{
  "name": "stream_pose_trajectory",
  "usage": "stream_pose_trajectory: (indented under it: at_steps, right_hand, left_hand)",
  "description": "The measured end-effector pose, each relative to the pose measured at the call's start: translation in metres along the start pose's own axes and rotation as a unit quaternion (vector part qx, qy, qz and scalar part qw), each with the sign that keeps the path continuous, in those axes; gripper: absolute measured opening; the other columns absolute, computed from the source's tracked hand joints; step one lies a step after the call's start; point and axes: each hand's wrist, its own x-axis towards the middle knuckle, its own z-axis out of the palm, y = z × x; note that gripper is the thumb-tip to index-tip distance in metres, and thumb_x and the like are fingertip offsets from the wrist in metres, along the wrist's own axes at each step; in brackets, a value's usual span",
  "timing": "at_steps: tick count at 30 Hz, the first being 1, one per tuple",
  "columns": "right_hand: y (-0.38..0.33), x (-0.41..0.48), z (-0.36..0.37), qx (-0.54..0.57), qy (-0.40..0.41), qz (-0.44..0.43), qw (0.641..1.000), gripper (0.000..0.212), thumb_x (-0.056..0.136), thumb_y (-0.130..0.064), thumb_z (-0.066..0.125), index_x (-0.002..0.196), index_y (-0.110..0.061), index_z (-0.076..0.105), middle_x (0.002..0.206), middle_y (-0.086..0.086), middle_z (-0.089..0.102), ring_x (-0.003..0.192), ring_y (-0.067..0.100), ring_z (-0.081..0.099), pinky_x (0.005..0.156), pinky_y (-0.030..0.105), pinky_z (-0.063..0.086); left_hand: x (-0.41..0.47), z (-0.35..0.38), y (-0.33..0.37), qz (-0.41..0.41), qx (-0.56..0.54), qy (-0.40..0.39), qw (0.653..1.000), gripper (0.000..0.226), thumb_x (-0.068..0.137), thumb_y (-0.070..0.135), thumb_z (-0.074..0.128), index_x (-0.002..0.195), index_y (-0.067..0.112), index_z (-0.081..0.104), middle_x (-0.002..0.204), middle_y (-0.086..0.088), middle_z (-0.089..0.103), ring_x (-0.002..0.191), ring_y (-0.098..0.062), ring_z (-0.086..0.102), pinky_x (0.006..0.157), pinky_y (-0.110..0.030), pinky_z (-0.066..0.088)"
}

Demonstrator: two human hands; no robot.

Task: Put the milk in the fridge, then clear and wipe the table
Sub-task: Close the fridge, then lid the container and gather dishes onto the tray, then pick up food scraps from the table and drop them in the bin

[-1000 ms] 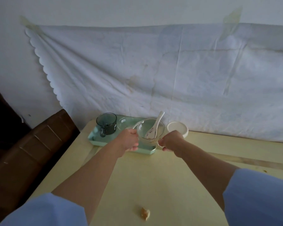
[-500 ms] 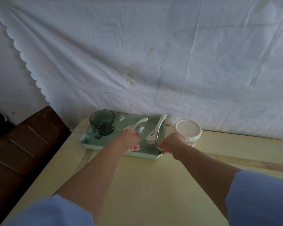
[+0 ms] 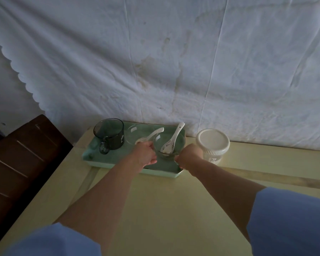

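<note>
Both hands reach to the far edge of the pale yellow wooden surface, at 12 o'clock from the person. The left hand and the right hand hold a clear glass bowl between them, the left at the bowl's 9 o'clock side and the right at its 3 o'clock side. The fingers are curled in against the glass, gripping it.

The bowl is over the right end of a mint-green rectangular tray; I cannot tell whether it rests on the tray or is just above it. A white ceramic spoon with a dark pattern leans inside the bowl, its handle pointing to 1 o'clock.

At the bowl's 10 o'clock, a second clear glass bowl sits on the tray and holds a plain white spoon. A dark smoked-glass mug stands at the tray's left end. Just beside the tray at 3 o'clock, a white lidded plastic tub stands on the surface.

A creased white cloth hangs behind, and dark brown wooden furniture stands at 9 o'clock.
</note>
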Motion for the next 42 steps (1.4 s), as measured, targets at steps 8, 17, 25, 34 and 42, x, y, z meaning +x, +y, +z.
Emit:
stream_pose_trajectory:
  at_steps: [8, 17, 25, 34, 42]
  right_hand:
    - [-0.007, -0.021, -0.006, -0.001, 0.053, -0.009, 0.999, 0.027, 0.092, -0.006, 0.050, 0.118, 0.000, 0.057, 0.119, 0.016, 0.062, 0.111, 0.031, 0.060, 0.085, 0.033, 0.049]
    - [-0.018, -0.078, -0.035, 0.092, -0.065, -0.113, 0.987, 0.034, 0.084, -0.005, 0.062, 0.057, -0.024, 0.053, 0.065, -0.004, 0.053, 0.077, 0.020, 0.059, 0.079, 0.034, 0.054]
    - [-0.005, -0.168, -0.077, 0.027, -0.139, -0.195, 0.971, 0.019, 0.084, -0.003, 0.060, 0.070, -0.016, 0.061, 0.067, 0.000, 0.056, 0.071, 0.021, 0.059, 0.066, 0.031, 0.051]
    - [0.058, -0.272, -0.123, -0.087, -0.171, -0.278, 0.941, 0.021, 0.085, -0.005, 0.057, 0.101, -0.005, 0.071, 0.080, 0.003, 0.063, 0.088, 0.023, 0.060, 0.084, 0.033, 0.052]
    - [0.086, -0.327, -0.121, -0.145, -0.214, -0.330, 0.908, 0.024, 0.085, -0.007, 0.057, 0.106, -0.005, 0.070, 0.098, 0.009, 0.068, 0.095, 0.025, 0.063, 0.088, 0.033, 0.053]
  left_hand:
    - [-0.020, 0.001, 0.002, -0.020, -0.034, -0.011, 0.999, 0.033, 0.092, -0.011, 0.039, 0.118, 0.004, 0.052, 0.101, -0.005, 0.055, 0.085, -0.015, 0.054, 0.076, -0.027, 0.049]
    - [-0.085, -0.009, 0.017, 0.006, -0.013, 0.031, 0.999, 0.014, 0.090, -0.006, 0.051, 0.086, 0.008, 0.053, 0.080, -0.009, 0.054, 0.063, -0.016, 0.053, 0.057, -0.020, 0.051]
    - [-0.185, 0.002, 0.024, 0.023, 0.011, 0.050, 0.998, 0.017, 0.090, -0.003, 0.051, 0.082, 0.011, 0.055, 0.083, -0.010, 0.061, 0.066, -0.019, 0.058, 0.059, -0.023, 0.052]
    - [-0.324, 0.046, -0.010, -0.005, 0.009, 0.095, 0.995, 0.018, 0.092, -0.002, 0.047, 0.084, 0.010, 0.058, 0.079, -0.006, 0.060, 0.067, -0.016, 0.058, 0.062, -0.021, 0.051]
    - [-0.404, 0.046, -0.053, -0.036, -0.047, 0.197, 0.979, 0.014, 0.091, 0.000, 0.052, 0.083, 0.008, 0.060, 0.084, -0.012, 0.062, 0.070, -0.019, 0.060, 0.060, -0.023, 0.054]
